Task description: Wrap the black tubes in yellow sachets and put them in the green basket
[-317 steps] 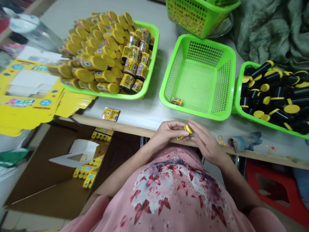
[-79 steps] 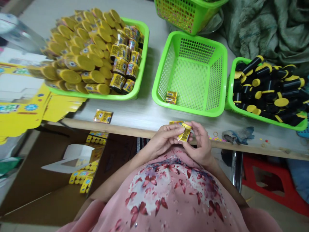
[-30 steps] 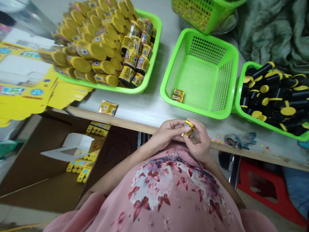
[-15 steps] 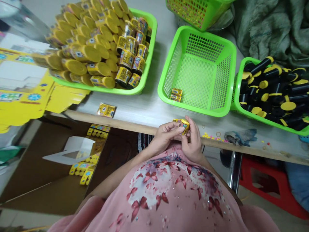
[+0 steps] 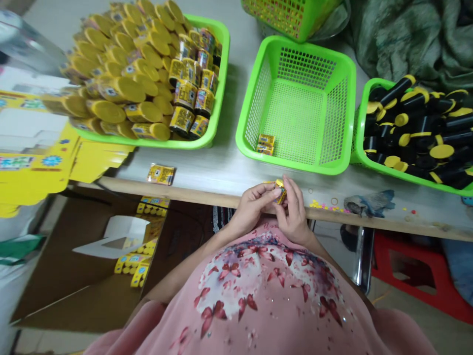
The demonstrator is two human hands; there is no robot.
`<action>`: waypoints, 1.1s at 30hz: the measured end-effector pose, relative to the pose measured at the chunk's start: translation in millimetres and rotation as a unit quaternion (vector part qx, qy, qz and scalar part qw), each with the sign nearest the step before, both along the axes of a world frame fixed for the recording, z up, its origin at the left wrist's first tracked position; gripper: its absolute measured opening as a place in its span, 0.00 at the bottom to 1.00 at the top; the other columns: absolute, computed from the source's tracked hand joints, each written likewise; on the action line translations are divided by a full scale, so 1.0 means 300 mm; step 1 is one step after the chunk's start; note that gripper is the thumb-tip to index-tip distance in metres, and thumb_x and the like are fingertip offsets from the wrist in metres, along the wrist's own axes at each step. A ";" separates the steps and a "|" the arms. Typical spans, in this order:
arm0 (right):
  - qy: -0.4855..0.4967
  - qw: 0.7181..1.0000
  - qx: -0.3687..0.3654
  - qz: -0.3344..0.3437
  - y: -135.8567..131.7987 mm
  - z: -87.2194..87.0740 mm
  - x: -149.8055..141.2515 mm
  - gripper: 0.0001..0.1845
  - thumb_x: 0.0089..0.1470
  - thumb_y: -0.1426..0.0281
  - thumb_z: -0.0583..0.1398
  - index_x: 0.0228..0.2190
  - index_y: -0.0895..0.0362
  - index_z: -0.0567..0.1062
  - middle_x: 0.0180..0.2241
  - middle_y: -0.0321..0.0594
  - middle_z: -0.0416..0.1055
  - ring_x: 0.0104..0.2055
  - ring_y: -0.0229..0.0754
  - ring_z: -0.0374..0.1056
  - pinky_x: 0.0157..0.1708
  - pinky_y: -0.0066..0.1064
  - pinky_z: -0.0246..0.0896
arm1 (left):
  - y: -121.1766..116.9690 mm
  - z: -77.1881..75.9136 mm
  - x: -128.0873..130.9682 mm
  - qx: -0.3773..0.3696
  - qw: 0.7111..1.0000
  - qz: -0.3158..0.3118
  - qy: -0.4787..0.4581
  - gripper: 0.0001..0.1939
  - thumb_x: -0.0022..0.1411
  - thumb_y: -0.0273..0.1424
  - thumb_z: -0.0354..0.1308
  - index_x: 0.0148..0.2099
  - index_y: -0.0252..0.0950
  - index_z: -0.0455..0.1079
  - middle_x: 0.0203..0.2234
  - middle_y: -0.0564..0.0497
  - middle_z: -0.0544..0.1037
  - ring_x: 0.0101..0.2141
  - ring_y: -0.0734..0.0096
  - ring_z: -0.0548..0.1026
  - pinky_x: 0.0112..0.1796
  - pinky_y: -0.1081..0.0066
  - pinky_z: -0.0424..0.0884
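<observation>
My left hand (image 5: 254, 204) and my right hand (image 5: 293, 212) meet at the table's front edge, both pinched on one small yellow printed box (image 5: 280, 190). Straight ahead stands a green mesh basket (image 5: 295, 103) with two such small boxes (image 5: 265, 144) in its near left corner. To the right is a green basket of black tubes with yellow caps (image 5: 417, 130). At the left, a green tray heaped with yellow-capped labelled jars (image 5: 148, 79). A flat yellow packet (image 5: 160, 174) lies on the table near the left tray.
Another green basket (image 5: 291, 15) and a grey-green cloth (image 5: 406, 39) lie at the back. Flat yellow printed cartons (image 5: 33, 148) hang over the table's left end. A cardboard box (image 5: 92, 256) sits on the floor, a red stool (image 5: 414, 276) under the table at right. A grey rag (image 5: 367, 203) lies near the edge.
A second small box has appeared in the middle basket since the oldest frame. My hands have kept working a small yellow box at the table edge, turning and closing round it.
</observation>
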State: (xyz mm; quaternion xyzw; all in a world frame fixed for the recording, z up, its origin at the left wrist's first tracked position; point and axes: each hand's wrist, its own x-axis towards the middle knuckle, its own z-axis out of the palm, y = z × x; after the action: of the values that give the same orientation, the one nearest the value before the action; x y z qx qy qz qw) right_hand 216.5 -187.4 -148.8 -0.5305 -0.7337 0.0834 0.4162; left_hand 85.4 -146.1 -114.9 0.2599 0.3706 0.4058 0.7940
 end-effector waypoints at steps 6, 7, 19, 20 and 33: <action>-0.004 0.998 -0.009 -0.061 0.004 -0.025 -0.039 0.33 0.69 0.71 0.45 0.71 0.54 0.39 0.69 0.51 0.52 0.70 0.52 0.53 0.65 0.52 0.61 | -0.005 -0.015 0.028 0.017 0.999 0.003 0.048 0.18 0.52 0.44 0.72 0.35 0.34 0.79 0.24 0.55 0.76 0.28 0.74 0.72 0.34 0.74 0.70; -0.005 0.997 -0.007 -0.073 0.004 -0.030 -0.046 0.33 0.69 0.71 0.44 0.71 0.55 0.40 0.69 0.52 0.53 0.70 0.52 0.54 0.65 0.52 0.62 | -0.010 -0.020 0.030 0.018 0.998 0.004 0.055 0.18 0.53 0.45 0.71 0.35 0.34 0.79 0.22 0.55 0.74 0.27 0.73 0.72 0.34 0.74 0.70; 0.060 0.997 -0.011 -0.038 0.013 -0.011 -0.014 0.33 0.66 0.74 0.49 0.69 0.50 0.49 0.62 0.50 0.62 0.65 0.49 0.61 0.60 0.49 0.68 | -0.009 -0.027 0.020 -0.008 1.000 0.023 0.001 0.13 0.52 0.37 0.73 0.38 0.36 0.80 0.30 0.52 0.82 0.33 0.74 0.77 0.39 0.75 0.71; 0.080 0.996 -0.016 -0.033 0.012 -0.011 -0.010 0.33 0.65 0.74 0.51 0.68 0.49 0.51 0.61 0.49 0.63 0.64 0.49 0.62 0.60 0.48 0.68 | -0.005 -0.021 0.018 -0.011 1.000 0.020 -0.005 0.13 0.52 0.37 0.73 0.38 0.35 0.81 0.30 0.52 0.82 0.33 0.73 0.77 0.39 0.75 0.71; 0.043 0.999 0.002 -0.018 0.010 0.037 0.017 0.33 0.57 0.74 0.59 0.63 0.52 0.59 0.53 0.50 0.68 0.56 0.51 0.68 0.54 0.47 0.71 | 0.006 0.026 -0.004 -0.050 0.998 -0.024 -0.022 0.18 0.44 0.32 0.77 0.38 0.33 0.79 0.27 0.53 0.81 0.27 0.75 0.77 0.33 0.76 0.74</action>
State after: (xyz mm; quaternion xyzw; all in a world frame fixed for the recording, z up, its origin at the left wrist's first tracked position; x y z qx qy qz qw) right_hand 221.7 -184.3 -137.7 -0.5385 -0.7057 0.0977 0.4499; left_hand 84.3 -144.2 -107.2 0.2194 0.3664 0.3734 0.8235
